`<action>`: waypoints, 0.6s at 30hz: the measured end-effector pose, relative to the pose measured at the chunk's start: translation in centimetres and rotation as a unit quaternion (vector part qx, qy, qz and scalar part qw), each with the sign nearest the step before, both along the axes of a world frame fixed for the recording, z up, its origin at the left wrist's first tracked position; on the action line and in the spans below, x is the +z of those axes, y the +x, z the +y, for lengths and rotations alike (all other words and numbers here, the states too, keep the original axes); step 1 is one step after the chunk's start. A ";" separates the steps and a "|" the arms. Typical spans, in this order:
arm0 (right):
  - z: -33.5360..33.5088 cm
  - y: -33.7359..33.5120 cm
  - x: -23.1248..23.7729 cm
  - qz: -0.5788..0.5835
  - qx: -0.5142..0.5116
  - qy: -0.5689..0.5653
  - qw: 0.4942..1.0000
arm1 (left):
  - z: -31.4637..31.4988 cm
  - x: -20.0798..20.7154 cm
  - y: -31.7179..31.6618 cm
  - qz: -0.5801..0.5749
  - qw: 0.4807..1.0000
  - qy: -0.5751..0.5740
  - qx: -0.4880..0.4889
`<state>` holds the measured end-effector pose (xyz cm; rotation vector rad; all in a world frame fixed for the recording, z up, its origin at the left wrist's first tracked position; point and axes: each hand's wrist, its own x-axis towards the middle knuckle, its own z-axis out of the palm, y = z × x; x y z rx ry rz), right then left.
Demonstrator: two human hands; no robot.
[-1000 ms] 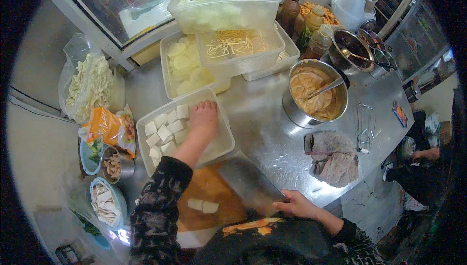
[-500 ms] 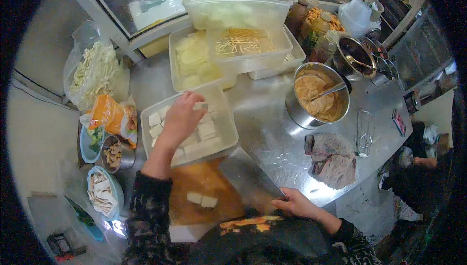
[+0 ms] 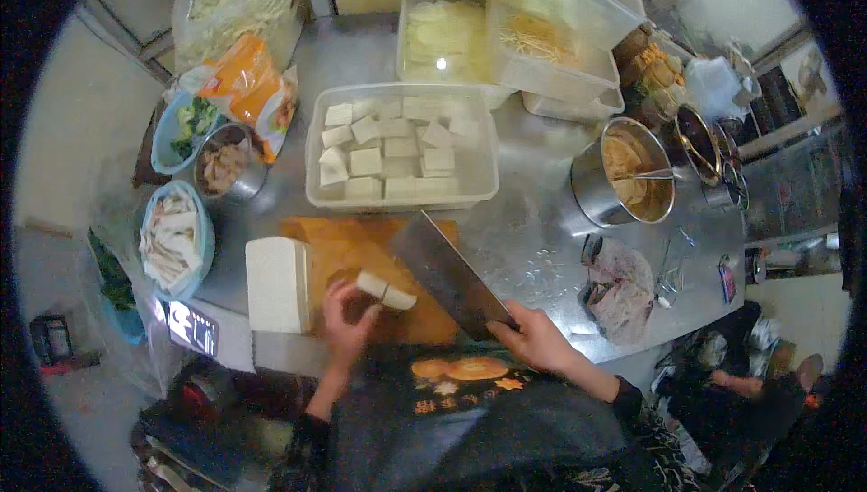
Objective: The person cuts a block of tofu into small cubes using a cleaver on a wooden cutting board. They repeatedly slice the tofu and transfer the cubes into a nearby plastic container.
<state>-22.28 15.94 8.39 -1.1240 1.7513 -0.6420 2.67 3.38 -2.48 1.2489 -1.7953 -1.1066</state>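
Note:
My right hand (image 3: 533,337) grips the handle of a cleaver (image 3: 452,280), its wide blade slanting over the right part of an orange-brown cutting board (image 3: 348,244). My left hand (image 3: 348,316), slightly blurred, is at the left end of two white tofu pieces (image 3: 386,290) lying side by side on the board. Its thumb and fingers are apart, with a gap between them. A large tofu block (image 3: 278,284) stands at the board's left side. Beyond the board, a clear plastic tub (image 3: 404,201) holds many cut tofu pieces (image 3: 399,147).
To the left are a blue basket of pale strips (image 3: 172,244), a metal bowl (image 3: 230,162), an orange bag (image 3: 244,86) and a phone (image 3: 191,328). On the right stand a steel pot of brown sauce (image 3: 623,171) and a greyish cloth (image 3: 619,289). Another person (image 3: 722,375) sits at far right.
My left hand has come back from the tofu tub to the two pieces on the board. The view has shifted, bringing the large tofu block into sight. The cleaver stays in my right hand.

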 end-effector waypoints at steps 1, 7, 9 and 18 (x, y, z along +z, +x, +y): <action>-0.7 0.5 0.8 0.023 0.028 0.029 0.999 | 0.4 0.4 -0.3 -0.049 0.998 -0.032 0.002; -2.5 3.5 1.4 0.116 0.093 -0.015 0.989 | 0.0 -2.2 -1.0 0.033 0.995 -0.089 -0.008; -2.8 4.0 1.8 0.142 0.109 -0.024 0.983 | 0.0 -2.5 -1.1 0.049 0.992 -0.115 -0.007; -3.5 4.4 0.7 0.195 0.159 -0.026 0.967 | 0.1 -2.5 -1.0 0.034 0.990 -0.137 0.009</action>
